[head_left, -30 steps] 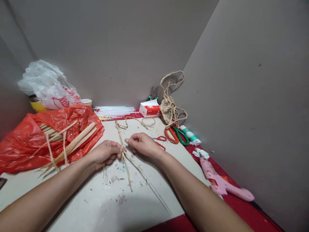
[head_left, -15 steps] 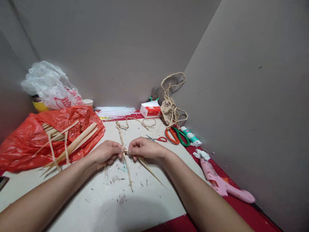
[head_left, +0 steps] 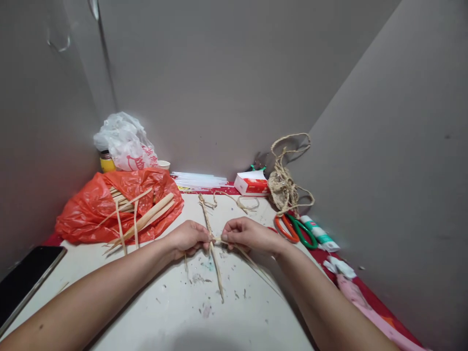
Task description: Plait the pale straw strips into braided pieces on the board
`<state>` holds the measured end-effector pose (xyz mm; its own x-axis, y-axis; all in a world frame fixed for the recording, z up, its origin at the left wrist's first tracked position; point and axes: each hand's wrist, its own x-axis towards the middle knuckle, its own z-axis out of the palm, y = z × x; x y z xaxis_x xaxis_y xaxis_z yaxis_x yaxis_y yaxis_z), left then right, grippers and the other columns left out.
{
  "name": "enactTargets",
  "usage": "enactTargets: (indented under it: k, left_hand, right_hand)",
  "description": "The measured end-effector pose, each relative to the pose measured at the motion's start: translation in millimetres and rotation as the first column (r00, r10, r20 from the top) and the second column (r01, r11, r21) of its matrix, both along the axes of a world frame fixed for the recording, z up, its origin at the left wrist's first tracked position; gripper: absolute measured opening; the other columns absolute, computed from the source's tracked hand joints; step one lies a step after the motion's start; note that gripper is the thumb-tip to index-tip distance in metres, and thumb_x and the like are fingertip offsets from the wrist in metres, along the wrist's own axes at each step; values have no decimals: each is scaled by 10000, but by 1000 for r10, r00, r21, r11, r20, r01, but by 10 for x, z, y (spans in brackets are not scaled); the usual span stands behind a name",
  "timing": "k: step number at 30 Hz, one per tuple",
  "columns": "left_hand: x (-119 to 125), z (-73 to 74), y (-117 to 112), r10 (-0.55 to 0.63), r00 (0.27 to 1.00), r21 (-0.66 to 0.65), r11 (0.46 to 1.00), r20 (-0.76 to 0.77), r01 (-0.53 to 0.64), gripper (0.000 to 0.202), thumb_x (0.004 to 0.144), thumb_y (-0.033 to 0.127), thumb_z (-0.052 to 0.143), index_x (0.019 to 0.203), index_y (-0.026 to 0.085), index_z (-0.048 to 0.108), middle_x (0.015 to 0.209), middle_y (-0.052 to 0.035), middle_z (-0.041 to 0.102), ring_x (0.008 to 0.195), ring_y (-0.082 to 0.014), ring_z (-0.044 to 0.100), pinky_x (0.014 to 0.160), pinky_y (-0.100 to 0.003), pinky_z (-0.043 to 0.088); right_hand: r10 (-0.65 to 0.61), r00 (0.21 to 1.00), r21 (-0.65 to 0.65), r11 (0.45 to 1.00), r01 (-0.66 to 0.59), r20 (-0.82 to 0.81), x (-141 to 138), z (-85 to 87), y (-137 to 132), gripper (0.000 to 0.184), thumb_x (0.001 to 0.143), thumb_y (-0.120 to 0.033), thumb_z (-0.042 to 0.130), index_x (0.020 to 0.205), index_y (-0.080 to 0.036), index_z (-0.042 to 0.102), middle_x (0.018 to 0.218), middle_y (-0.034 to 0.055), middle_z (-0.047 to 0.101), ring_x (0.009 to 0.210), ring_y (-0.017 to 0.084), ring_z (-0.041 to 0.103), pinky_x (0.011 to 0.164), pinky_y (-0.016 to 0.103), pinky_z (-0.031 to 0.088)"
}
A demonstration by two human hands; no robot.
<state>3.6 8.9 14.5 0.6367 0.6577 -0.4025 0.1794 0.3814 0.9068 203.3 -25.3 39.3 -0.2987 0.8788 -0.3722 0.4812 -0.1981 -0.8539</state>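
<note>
A narrow braid of dried straw-coloured strips [head_left: 205, 213] lies lengthwise on the white board [head_left: 146, 312]. My left hand [head_left: 193, 238] pinches the near end of the braid between thumb and fingers. Just to its right, my right hand [head_left: 248, 235] grips a loose strip that runs sideways from the braid; its tail [head_left: 258, 268] trails out below the hand toward the right. Another strip [head_left: 217, 273] hangs from the pinch point toward me over the board. The fingertips of both hands are close together, and the exact crossing of the strips is partly hidden.
At left, a red plastic bag [head_left: 84, 214] holds more dried strips, with a phone [head_left: 29, 278] nearer me. Along the back stand a white bag [head_left: 122, 139], clear sticks [head_left: 199, 180] and a red-white box [head_left: 252, 184]. Rightward are corded straw [head_left: 283, 187], green-handled scissors [head_left: 305, 233] and a pink glue gun [head_left: 365, 307].
The view has swung left, so everything sits further right and the phone shows more fully. My right hand has drawn slightly away from the left, with the strip stretched between them.
</note>
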Motion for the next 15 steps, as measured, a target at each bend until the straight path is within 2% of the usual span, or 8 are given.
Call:
enactTargets:
  k: [3, 5, 7, 10, 12, 14, 15]
  left_hand:
    - [-5, -41, 15, -3, 1000, 14, 1000, -6, 3, 119, 626, 233, 623, 606, 130, 566, 484, 29, 533, 308, -14, 210, 329, -212, 92]
    - [-4, -42, 15, -3, 1000, 19, 1000, -3, 3, 108, 628, 223, 613, 599, 130, 566, 480, 27, 529, 307, -16, 213, 327, -211, 98]
    - [1, -21, 4, 4, 1000, 22, 1000, 3, -4, 86, 629, 200, 599, 593, 130, 564, 478, 25, 530, 307, -18, 220, 326, -208, 104]
    - [16, 8, -16, 27, 1000, 23, 999, -16, -27, 62, 632, 166, 588, 588, 133, 559, 458, 27, 520, 301, -23, 227, 329, -214, 102]
    - [26, -3, -27, 52, 998, 38, 998, -21, -51, 51, 640, 152, 593, 601, 134, 565, 446, 27, 511, 299, -32, 239, 333, -225, 105]
    - [30, -41, -35, 99, 995, 65, 993, -18, -98, 53, 648, 147, 611, 614, 138, 571, 440, 28, 498, 305, -42, 254, 341, -236, 117]
    - [28, -66, -39, 133, 991, 78, 988, -14, -131, 56, 653, 145, 620, 624, 142, 572, 432, 33, 478, 312, -47, 257, 347, -241, 124]
  right_hand:
    - [-55, 992, 72, 996, 47, 114, 6, 176, 17, 219, 716, -351, 613, 743, -134, 593, 644, 24, 624, 442, 64, 431, 431, 197, 340]
    - [-139, 973, 195, 975, 102, 185, -36, 325, 33, 177, 723, -313, 599, 722, -136, 600, 671, 43, 642, 456, 73, 443, 445, 207, 353]
    - [-217, 958, 322, 935, 149, 188, -155, 474, 62, 163, 740, -299, 579, 709, -140, 598, 681, 52, 649, 453, 74, 429, 436, 208, 339]
    - [-223, 970, 427, 889, 162, 95, -516, 639, 162, 176, 770, -286, 543, 678, -140, 577, 651, 45, 636, 449, 70, 410, 430, 202, 328]
    - [-177, 983, 457, 879, 133, 56, -854, 675, 289, 153, 763, -250, 544, 668, -135, 578, 633, 39, 629, 453, 71, 419, 437, 199, 336]
    - [-107, 993, 500, 863, 69, 49, -1222, 640, 468, 106, 750, -198, 542, 781, -139, 625, 659, 22, 634, 498, 83, 471, 473, 197, 363]
    - [-69, 995, 525, 851, 21, 72, -1402, 599, 571, 162, 751, -195, 543, 873, -153, 641, 668, 13, 637, 521, 93, 492, 495, 203, 379]
